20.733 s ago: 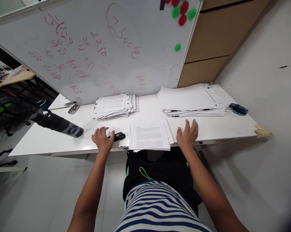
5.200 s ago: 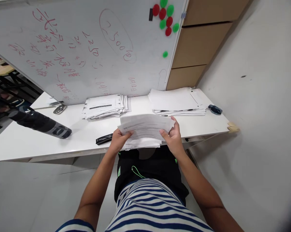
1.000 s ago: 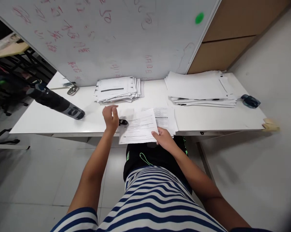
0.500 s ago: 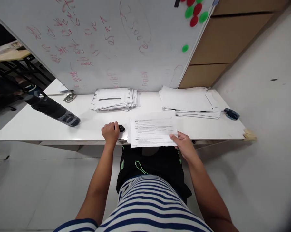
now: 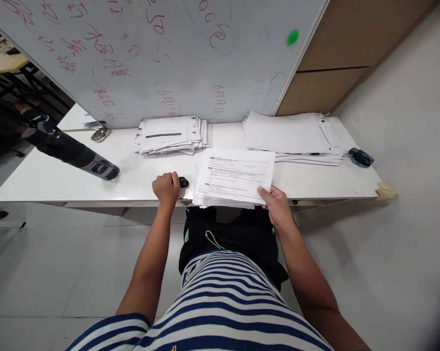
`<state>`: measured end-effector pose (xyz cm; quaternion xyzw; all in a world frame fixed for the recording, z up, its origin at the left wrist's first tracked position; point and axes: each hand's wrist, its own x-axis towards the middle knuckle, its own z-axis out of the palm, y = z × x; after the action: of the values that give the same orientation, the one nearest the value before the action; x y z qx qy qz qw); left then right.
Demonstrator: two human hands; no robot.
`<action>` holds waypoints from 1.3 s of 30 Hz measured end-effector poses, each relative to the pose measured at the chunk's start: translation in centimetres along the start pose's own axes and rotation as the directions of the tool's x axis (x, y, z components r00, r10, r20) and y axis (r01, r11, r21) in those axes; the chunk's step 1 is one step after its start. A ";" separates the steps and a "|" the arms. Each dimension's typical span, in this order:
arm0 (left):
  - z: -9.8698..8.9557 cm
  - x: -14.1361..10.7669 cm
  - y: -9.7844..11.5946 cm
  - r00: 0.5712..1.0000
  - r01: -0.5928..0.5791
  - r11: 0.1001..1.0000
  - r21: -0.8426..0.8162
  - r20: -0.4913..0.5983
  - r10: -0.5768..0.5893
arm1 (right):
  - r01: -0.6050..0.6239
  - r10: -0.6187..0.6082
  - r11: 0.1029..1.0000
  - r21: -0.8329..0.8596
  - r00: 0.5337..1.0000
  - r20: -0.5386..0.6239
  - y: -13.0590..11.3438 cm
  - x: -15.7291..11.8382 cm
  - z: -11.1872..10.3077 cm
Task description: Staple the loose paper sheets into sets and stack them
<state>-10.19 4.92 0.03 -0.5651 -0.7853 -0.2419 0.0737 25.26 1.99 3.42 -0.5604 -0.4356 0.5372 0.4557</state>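
Note:
My right hand (image 5: 276, 207) pinches the lower right corner of a printed sheet (image 5: 238, 173), thumb on top. That sheet is tilted over more papers (image 5: 223, 201) at the desk's front edge. Left of them, my left hand (image 5: 167, 187) is closed round a black object (image 5: 183, 182), whose rounded end sticks out past the fingers. Behind lie a stack of papers (image 5: 168, 135) on the left and a wider stack (image 5: 285, 134) on the right.
On the white desk (image 5: 139, 187) a dark bottle (image 5: 73, 153) lies at the left, near a grey mouse (image 5: 100, 135). A dark blue object (image 5: 361, 157) sits at the right. A whiteboard (image 5: 190, 63) and cardboard boxes (image 5: 325, 87) stand behind.
The top sheet has turned and shifted slightly up and right with my right hand, showing more of the papers beneath. My left hand keeps its grip. The camera view has tilted downward.

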 end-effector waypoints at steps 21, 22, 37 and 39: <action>0.0 0.1 0.0 0.997 -0.046 0.995 0.093 -0.065 0.052 | 0.049 -0.443 0.416 -0.908 0.883 -0.156 3.3 4.2 -0.6; 0.0 0.1 0.1 0.997 -0.040 0.995 0.092 -0.057 0.046 | 0.016 -0.413 0.403 -0.915 0.895 -0.166 3.5 4.7 -1.0; -4.1 7.8 2.1 0.983 -0.139 0.985 -0.102 0.105 0.150 | -0.035 -0.366 0.306 -0.951 0.918 -0.151 4.6 5.7 -1.0; -3.0 11.2 3.4 0.984 -0.105 0.988 -0.109 0.133 0.119 | -0.043 -0.374 0.303 -0.952 0.914 -0.160 4.6 5.8 -0.9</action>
<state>-11.44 13.87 8.00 -0.6269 -0.7421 -0.2372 0.0035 26.39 6.71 -2.28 -0.7564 -0.6320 0.0212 0.1675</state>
